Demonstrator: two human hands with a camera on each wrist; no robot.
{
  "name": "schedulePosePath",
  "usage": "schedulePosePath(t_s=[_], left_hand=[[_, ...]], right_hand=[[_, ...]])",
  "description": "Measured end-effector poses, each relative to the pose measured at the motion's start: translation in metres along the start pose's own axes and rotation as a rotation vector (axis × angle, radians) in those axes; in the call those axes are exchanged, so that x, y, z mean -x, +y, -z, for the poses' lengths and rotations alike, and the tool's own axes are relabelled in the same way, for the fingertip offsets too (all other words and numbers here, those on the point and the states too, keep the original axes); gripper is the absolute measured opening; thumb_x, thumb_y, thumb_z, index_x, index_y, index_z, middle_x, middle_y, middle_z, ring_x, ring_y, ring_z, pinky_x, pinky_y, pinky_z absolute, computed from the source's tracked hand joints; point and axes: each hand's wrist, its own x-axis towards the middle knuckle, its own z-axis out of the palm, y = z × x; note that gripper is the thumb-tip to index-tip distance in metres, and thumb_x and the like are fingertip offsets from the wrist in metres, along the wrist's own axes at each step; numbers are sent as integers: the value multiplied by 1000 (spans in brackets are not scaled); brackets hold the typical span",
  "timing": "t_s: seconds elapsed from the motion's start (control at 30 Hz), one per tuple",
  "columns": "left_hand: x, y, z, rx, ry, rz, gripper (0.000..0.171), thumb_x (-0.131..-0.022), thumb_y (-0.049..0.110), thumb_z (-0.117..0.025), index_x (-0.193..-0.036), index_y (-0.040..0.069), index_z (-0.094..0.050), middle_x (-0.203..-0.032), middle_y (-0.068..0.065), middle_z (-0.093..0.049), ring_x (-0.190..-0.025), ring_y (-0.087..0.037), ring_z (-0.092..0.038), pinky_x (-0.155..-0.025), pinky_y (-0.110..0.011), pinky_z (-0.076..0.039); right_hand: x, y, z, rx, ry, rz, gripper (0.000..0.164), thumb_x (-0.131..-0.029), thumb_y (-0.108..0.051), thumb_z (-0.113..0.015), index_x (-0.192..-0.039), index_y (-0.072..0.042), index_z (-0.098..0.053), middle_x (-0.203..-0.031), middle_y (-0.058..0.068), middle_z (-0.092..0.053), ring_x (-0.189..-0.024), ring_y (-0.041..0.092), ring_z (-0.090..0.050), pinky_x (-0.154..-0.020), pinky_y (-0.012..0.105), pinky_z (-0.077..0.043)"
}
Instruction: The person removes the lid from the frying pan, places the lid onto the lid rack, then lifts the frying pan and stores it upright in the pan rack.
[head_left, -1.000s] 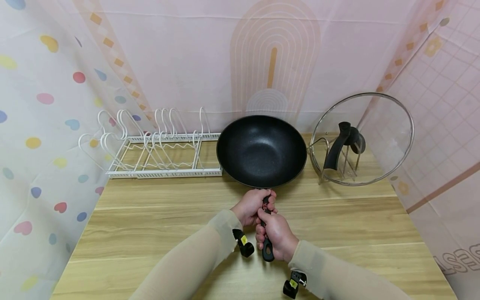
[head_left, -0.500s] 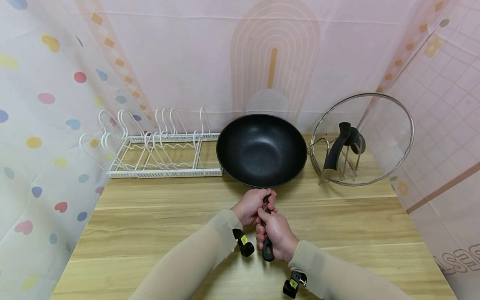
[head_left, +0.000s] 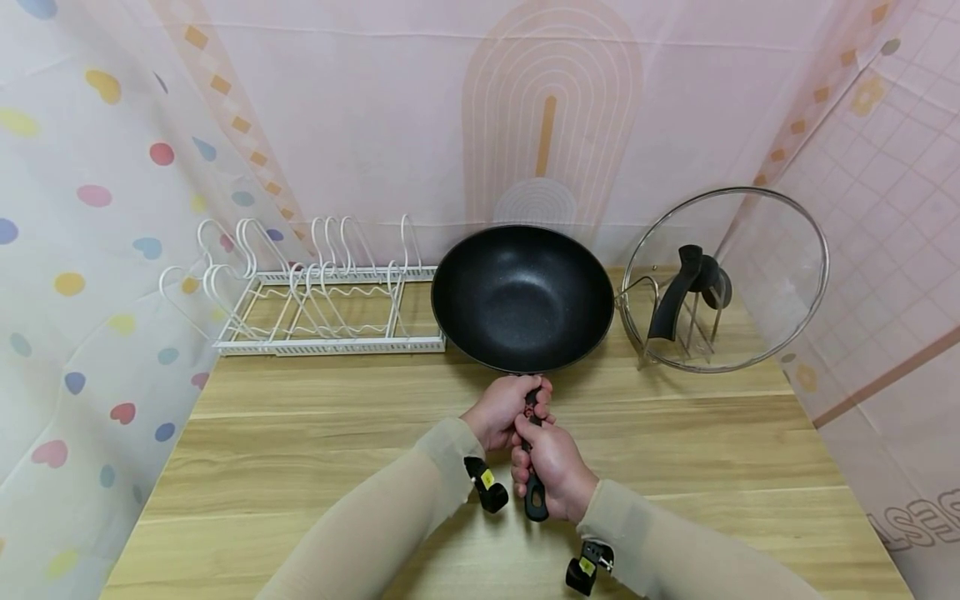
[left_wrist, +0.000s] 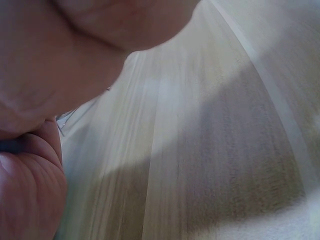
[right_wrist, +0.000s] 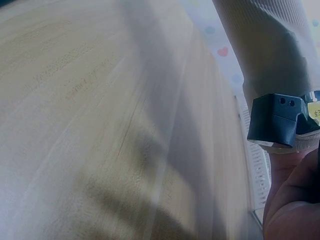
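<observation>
A black wok (head_left: pixel 523 298) faces me in the middle of the head view, its bowl tilted toward the camera and its handle (head_left: pixel 536 497) pointing back to me. My left hand (head_left: pixel 507 412) grips the handle close to the bowl, thumb along the top. Just behind it, my right hand (head_left: pixel 553 468) wraps the same handle, leaving the looped end sticking out below. In the left wrist view the left hand (left_wrist: pixel 65 60) fills the upper left corner, and the wok is out of sight. The right wrist view catches part of a hand and a sleeve at its right edge.
A white wire rack (head_left: pixel 330 343) with upright loops stands left of the wok, its right end reaching the wok's rim. To the right, a glass lid (head_left: pixel 765 275) with a black handle leans upright in a small metal stand (head_left: pixel 643 287). Patterned curtains back the wooden table (head_left: pixel 360 417).
The wok's bowl has risen slightly, its far rim a little higher in the head view. Both hands keep the same grip on the handle.
</observation>
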Motion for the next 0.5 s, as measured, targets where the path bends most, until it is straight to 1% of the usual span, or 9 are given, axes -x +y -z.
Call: schedulePosePath(t_s=[0.17,0.37,0.5], left_hand=[[1,1,0,-5,4,-2,23,-111,22,-38,-99,12,-54,-70,5,-51,-66,-13,-58,-73,-27,-58],[1,4,-1,6,-1,-14,22,-110,20,-38,-98,12,-54,-70,5,-50,-65,-12,-56,-74,-27,-57],[2,5,-1,0,-3,-19,22,-110,20,-38,-97,12,-53,-69,5,-50,-65,-13,-56,-73,-26,-57]], right_hand=[[0,-1,0,9,-1,8,35,-114,-37,-35,-89,-16,-46,-56,-10,-39,-47,6,-40,-47,22,-41],[2,-2,-2,13,-1,13,35,-113,-36,-35,-87,-16,-46,-56,-10,-40,-47,6,-40,-47,23,-41],[3,-4,-3,17,2,17,35,-113,-36,-36,-87,-16,-46,-56,-10,-39,-47,6,-40,-47,23,-41]])
